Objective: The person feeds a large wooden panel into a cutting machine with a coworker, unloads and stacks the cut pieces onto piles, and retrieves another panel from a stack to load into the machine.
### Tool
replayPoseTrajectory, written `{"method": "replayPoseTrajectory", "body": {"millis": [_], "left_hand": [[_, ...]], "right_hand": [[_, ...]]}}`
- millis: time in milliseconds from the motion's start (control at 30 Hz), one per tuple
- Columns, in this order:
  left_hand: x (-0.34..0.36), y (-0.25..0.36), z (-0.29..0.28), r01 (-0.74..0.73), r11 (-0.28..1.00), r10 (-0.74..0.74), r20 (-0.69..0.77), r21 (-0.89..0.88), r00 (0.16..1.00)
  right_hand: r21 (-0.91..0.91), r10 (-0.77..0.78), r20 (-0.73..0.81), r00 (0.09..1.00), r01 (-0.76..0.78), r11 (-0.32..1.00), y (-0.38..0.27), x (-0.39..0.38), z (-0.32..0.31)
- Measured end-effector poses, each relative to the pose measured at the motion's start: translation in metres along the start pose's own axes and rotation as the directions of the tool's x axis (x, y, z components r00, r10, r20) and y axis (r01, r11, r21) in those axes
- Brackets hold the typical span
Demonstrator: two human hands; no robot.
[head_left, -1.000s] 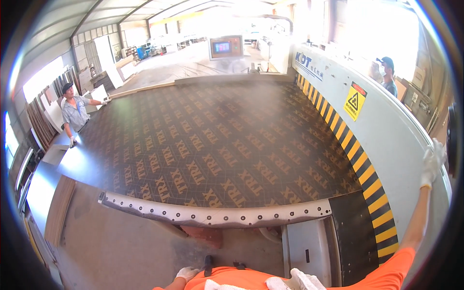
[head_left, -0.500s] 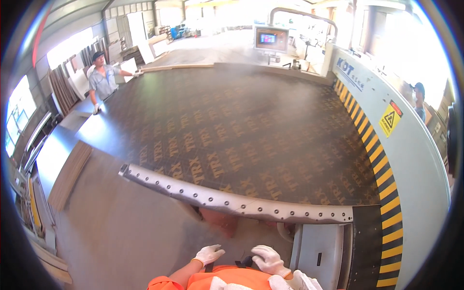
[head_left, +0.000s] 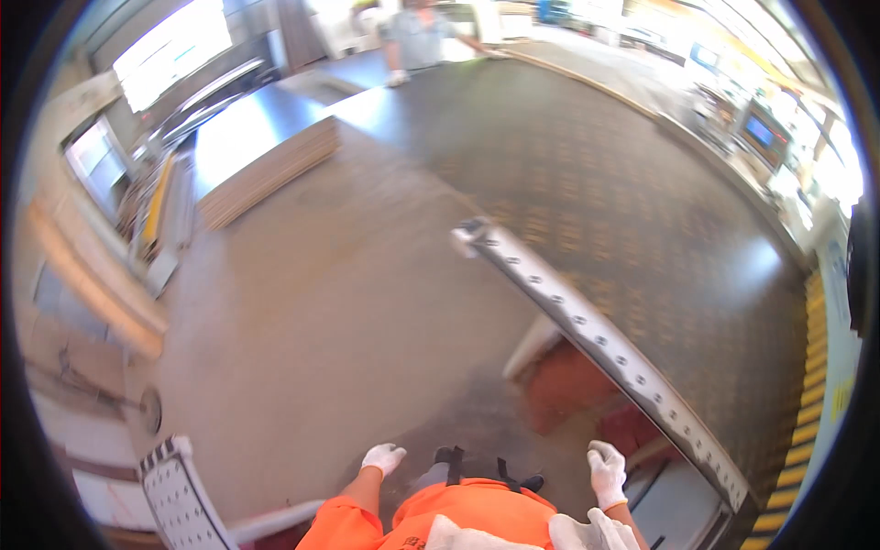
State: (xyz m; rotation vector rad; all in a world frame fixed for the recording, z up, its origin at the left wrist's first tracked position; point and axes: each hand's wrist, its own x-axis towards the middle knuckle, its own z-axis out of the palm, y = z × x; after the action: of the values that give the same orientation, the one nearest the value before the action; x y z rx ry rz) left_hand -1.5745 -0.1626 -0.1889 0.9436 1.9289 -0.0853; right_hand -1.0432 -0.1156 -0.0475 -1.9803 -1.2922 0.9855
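Observation:
My left hand (head_left: pixel 382 458), in a white glove, is low in the head view over the concrete floor, empty, fingers loosely bent. My right hand (head_left: pixel 607 472), also gloved and empty, hangs beside the steel rail (head_left: pixel 596 332), fingers loosely curled. Beyond this rail, which has a row of round fittings, lies a large dark patterned panel (head_left: pixel 587 174) on the machine. A second perforated rail (head_left: pixel 179 486) stands at the lower left. The picture is slightly blurred.
A co-worker (head_left: pixel 417 41) stands at the far end of the panel. A board stack (head_left: pixel 266 174) and leaning materials (head_left: pixel 156 215) are on the left. Concrete floor (head_left: pixel 330 302) lies before me. A screen (head_left: pixel 761 130) and yellow-black striped machine edge (head_left: pixel 807 403) are on the right.
My view has swung left, bringing more floor and the second rail into sight. My right hand left the machine's housing a second ago; both hands now hang farther apart than half a second ago.

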Motion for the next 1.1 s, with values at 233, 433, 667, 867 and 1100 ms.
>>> {"method": "replayPoseTrajectory", "body": {"millis": [233,433,667,867,1100], "left_hand": [[-0.018,-0.105,-0.045,0.112,0.943,-0.199,-0.259,-0.315,0.945],[-0.012,-0.122,0.026,0.04,0.979,-0.056,-0.076,-0.201,0.996],[-0.014,-0.082,0.07,-0.164,0.969,0.195,0.164,-0.186,0.967],[-0.027,-0.048,0.009,-0.124,0.988,0.124,-0.002,-0.089,0.992],[-0.034,-0.023,-0.012,-0.093,0.989,0.091,-0.025,-0.117,0.996]], "right_hand": [[-0.205,-0.142,0.619,0.773,0.333,0.921,-0.1,-0.004,0.111],[-0.327,-0.037,0.59,0.807,0.28,0.902,-0.099,0.013,0.119],[-0.33,0.025,0.517,0.855,0.173,0.928,-0.075,0.01,0.093],[-0.368,0.086,0.565,0.82,0.158,0.916,-0.044,0.002,0.083],[-0.313,0.04,0.575,0.817,0.175,0.934,-0.028,-0.001,0.075]]}}
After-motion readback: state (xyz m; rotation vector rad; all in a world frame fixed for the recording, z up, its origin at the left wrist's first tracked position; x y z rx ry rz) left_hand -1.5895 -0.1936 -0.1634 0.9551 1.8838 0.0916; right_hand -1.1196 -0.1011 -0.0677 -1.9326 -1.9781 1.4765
